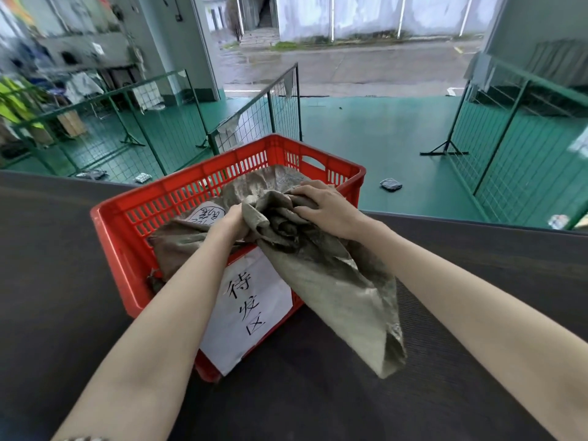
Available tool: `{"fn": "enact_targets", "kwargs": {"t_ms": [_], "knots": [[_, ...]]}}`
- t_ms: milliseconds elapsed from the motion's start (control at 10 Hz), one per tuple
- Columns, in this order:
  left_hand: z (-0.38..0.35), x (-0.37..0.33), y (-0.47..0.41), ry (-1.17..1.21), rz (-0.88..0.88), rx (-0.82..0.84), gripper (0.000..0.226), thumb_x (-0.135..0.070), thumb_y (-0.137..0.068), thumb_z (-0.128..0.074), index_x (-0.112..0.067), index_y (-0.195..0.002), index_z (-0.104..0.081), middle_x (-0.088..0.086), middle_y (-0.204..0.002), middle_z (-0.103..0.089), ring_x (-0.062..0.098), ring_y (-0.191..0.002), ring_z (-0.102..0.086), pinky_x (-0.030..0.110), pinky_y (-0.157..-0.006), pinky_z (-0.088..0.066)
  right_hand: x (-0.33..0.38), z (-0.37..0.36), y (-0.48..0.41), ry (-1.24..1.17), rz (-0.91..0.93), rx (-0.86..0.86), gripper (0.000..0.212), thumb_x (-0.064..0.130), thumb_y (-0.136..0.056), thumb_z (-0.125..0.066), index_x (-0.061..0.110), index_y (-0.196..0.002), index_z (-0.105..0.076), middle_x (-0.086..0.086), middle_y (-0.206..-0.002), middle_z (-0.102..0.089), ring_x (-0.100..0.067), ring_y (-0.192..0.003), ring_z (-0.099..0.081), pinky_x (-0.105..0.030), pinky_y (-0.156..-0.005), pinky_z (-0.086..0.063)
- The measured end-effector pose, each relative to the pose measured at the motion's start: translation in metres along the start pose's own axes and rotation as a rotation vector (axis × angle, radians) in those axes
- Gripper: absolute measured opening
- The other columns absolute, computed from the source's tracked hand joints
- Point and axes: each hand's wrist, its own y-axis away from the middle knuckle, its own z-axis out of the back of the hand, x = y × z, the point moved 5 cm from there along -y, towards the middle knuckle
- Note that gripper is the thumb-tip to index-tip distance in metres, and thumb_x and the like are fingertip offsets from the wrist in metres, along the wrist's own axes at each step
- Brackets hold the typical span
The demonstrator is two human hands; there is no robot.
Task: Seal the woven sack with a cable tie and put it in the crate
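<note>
Both hands meet over the near side of the crate (127, 218), a red slatted plastic box that stands on a dark table (63, 297). The left hand (230, 222) is closed round a fold of the sack (334, 291), though its fingertips are hidden under the cloth. The right hand (324, 208) lies on top of the bunched cloth just beside it, fingers spread and curled into the folds, gripping it.

The sack is grey-green woven stuff, crumpled and dirty. Its gathered part sits inside the crate, under the hands. A long loose end drapes over the crate's near rim and hangs down outside, toward the right, ending above the table.

More brownish cloth (178, 246) lies in the left part of the crate; whether it belongs to the same sack or to another I cannot tell. Behind the left hand a white round patch (206, 214) with dark print shows inside the crate.

A white paper (251, 300) with handwritten characters is fixed to the crate's near wall; the hanging sack covers its upper right corner.

Beyond the table lies a green floor (381, 138) with green mesh fences (261, 116) on both sides. A small grey bundle (390, 184) lies on the floor to the right of the crate.
</note>
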Motion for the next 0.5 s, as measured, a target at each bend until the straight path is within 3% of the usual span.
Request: {"fn": "enact_targets", "kwargs": {"t_ms": [100,200,300,400,500], "knots": [[0.005,-0.014,0.000,-0.249,-0.248,-0.041,0.007,-0.014,-0.092,-0.058,-0.014,-0.098,-0.061,0.003,-0.098,-0.062,0.020,-0.095,-0.056,0.026,-0.072,-0.047,-0.007,0.016,0.022,-0.111,-0.014,-0.118,0.046,0.036,-0.086,-0.057,0.022,-0.130,-0.053,-0.002,-0.142,-0.046,-0.022,-0.132,-0.039,-0.042,-0.114,-0.026],[0.016,-0.038,0.023,-0.221,-0.343,-0.081,0.017,-0.008,-0.093,-0.049,-0.010,-0.106,-0.061,0.009,-0.109,-0.066,0.026,-0.101,-0.060,0.034,-0.086,-0.045,-0.015,0.030,0.045,-0.258,-0.058,-0.183,0.040,0.030,-0.083,-0.066,0.020,-0.122,-0.061,-0.001,-0.132,-0.057,-0.015,-0.121,-0.051,-0.028,-0.104,-0.037],[0.022,-0.062,0.050,-0.234,-0.429,-0.101,0.047,0.009,-0.085,-0.046,-0.009,-0.127,-0.057,0.012,-0.127,-0.062,0.026,-0.120,-0.055,0.037,-0.107,-0.041,-0.025,0.038,0.069,-0.377,-0.126,-0.222,0.028,0.026,-0.082,-0.069,0.020,-0.109,-0.068,0.001,-0.106,-0.068,-0.011,-0.097,-0.062,-0.018,-0.081,-0.044],[0.021,-0.083,0.079,-0.280,-0.542,-0.089,0.062,0.016,-0.080,-0.043,-0.014,-0.134,-0.053,0.006,-0.134,-0.058,0.021,-0.127,-0.051,0.035,-0.110,-0.039,-0.035,0.040,0.088,-0.449,-0.168,-0.217,0.019,0.025,-0.082,-0.068,0.020,-0.100,-0.071,0.002,-0.097,-0.072,-0.008,-0.089,-0.065,-0.020,-0.078,-0.046],[0.002,-0.101,0.114,-0.296,-0.634,-0.091,0.053,0.007,-0.085,-0.048,-0.015,-0.133,-0.054,0.007,-0.130,-0.060,0.020,-0.119,-0.055,0.036,-0.105,-0.044,-0.039,0.046,0.108,-0.482,-0.178,-0.230,0.017,0.024,-0.085,-0.063,0.018,-0.098,-0.073,0.001,-0.098,-0.072,-0.010,-0.094,-0.064,-0.022,-0.080,-0.045]]}}
